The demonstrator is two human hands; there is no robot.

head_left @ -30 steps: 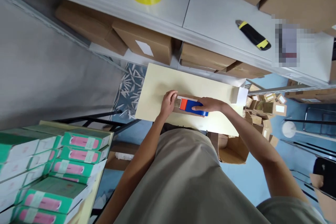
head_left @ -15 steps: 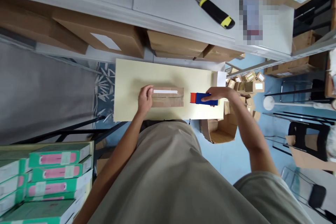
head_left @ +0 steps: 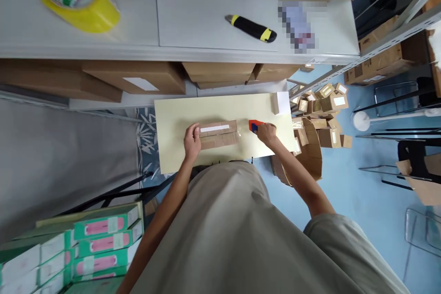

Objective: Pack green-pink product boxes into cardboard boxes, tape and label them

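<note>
The right hand (head_left: 267, 134) is tipping the tape dispenser (head_left: 254, 125) over, its orange front showing now where the long blue side was facing up half a second ago; its fingers are wrapping tightly around the dispenser, which is hanging just beyond the carton's right end, toward the table's right edge. The carton (head_left: 220, 135) is lying near the middle of the pale yellow table (head_left: 220, 106), slanting slightly, a little closer to the near edge; it is looking long, narrow and plain brown, a white label strip (head_left: 214, 128) running along its far half and a seam running lengthwise below that; something small is glinting at its right end. The left hand (head_left: 192, 141) is gripping the left end, thumb lying on top; a white box (head_left: 283, 103) is standing at the table's far right corner.
</note>
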